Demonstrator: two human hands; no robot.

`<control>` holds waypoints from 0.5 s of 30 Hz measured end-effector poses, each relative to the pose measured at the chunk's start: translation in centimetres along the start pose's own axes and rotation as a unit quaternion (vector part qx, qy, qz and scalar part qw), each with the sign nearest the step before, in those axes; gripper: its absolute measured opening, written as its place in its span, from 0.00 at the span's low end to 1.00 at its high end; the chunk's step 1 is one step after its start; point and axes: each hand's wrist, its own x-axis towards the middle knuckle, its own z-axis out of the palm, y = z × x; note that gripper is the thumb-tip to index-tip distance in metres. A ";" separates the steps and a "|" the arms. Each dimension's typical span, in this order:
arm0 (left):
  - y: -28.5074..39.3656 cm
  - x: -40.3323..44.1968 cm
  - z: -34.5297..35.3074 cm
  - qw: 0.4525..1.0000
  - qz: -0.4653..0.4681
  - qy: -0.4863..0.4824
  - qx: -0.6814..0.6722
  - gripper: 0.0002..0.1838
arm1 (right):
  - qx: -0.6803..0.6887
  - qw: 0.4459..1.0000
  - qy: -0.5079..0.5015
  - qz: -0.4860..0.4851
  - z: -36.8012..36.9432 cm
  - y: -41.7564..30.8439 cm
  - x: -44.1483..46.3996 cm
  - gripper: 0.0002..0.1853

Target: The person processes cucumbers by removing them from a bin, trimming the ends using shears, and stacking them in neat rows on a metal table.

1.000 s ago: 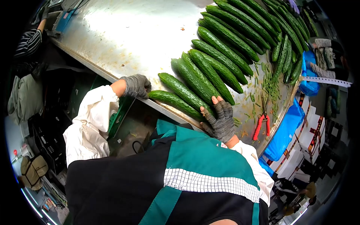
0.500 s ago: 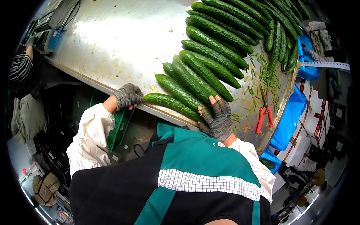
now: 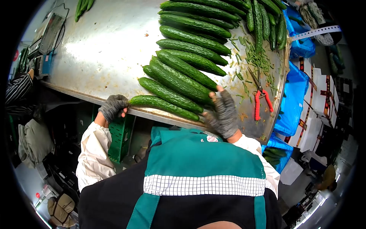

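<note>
From where I steer, I take the red-handled shears (image 3: 257, 107) as my landmark. They lie on the worktop (image 3: 95, 65) with their handles towards the wearer, which I judge puts them within easy reach of the right hand (image 3: 224, 113). That hand is just left of them, its gloved fingers spread apart beside the cucumber ends and closed on nothing I can see. I cannot tell whether its fingertips press on the skins; the spread looks suited to squaring up those ends.

Well to the left of the shears, the left hand (image 3: 114, 108) is at the worktop's near edge, fingers curled, by the tip of the nearest cucumber (image 3: 164, 107). Whether it grips or merely touches that tip, I cannot tell. The two hands are well apart, one near each end of this cucumber, as if to control both its ends.

The other cucumbers (image 3: 194, 40) lie side by side left of the shears and beyond them, roughly parallel, which I think keeps them from rolling. Past the shears, a looser group (image 3: 266, 23) overlaps at another angle. Between that group and the shears, thin green trimmings (image 3: 256, 57) lie scattered.
</note>
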 end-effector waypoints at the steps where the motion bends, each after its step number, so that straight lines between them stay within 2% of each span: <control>1: 0.4 -0.5 0.7 0.998 -0.022 0.046 0.032 0.04 | -0.016 0.999 0.004 0.032 -1.1 0.6 -0.4 0.35; 2: 0.4 -0.7 0.9 0.998 -0.021 0.047 0.037 0.04 | -0.013 0.999 0.009 0.035 -1.2 1.5 -1.5 0.35; 3: 0.3 -0.7 1.0 0.992 0.015 0.093 0.086 0.03 | 0.101 0.984 0.083 0.123 -0.9 2.5 -2.9 0.31; 4: 0.3 -0.6 1.1 0.980 0.051 0.138 0.134 0.03 | 0.212 0.942 0.156 0.208 -1.1 3.4 -4.2 0.26; 6: 1.0 -0.8 1.1 0.976 0.125 0.151 0.092 0.03 | 0.163 0.941 0.157 0.252 -3.8 3.9 -5.6 0.23; 7: 2.0 -1.2 1.7 0.978 0.115 0.157 0.081 0.03 | 0.113 0.937 0.153 0.292 -4.9 4.1 -6.3 0.19; 8: 4.1 -2.4 2.9 0.979 0.105 0.162 0.070 0.03 | 0.111 0.936 0.157 0.296 -5.5 4.4 -7.1 0.19; 10: 6.3 -2.6 5.4 0.974 0.172 0.135 0.060 0.05 | 0.183 0.889 0.233 0.348 -6.3 5.1 -8.6 0.13; 11: 7.6 -2.8 7.3 0.970 0.217 0.096 0.056 0.05 | 0.133 0.909 0.248 0.307 -5.9 6.3 -9.7 0.10; 12: 9.0 -2.9 9.4 0.962 0.261 0.056 0.052 0.05 | 0.131 0.907 0.256 0.309 -5.8 6.8 -10.4 0.10; 14: 11.8 -3.0 15.0 0.955 0.288 0.015 0.072 0.05 | -0.041 0.959 0.197 0.201 -6.1 7.5 -11.6 0.08; 15: 12.7 -2.2 17.4 0.937 0.320 -0.009 0.142 0.05 | -0.047 0.956 0.206 0.204 -6.4 7.3 -11.6 0.08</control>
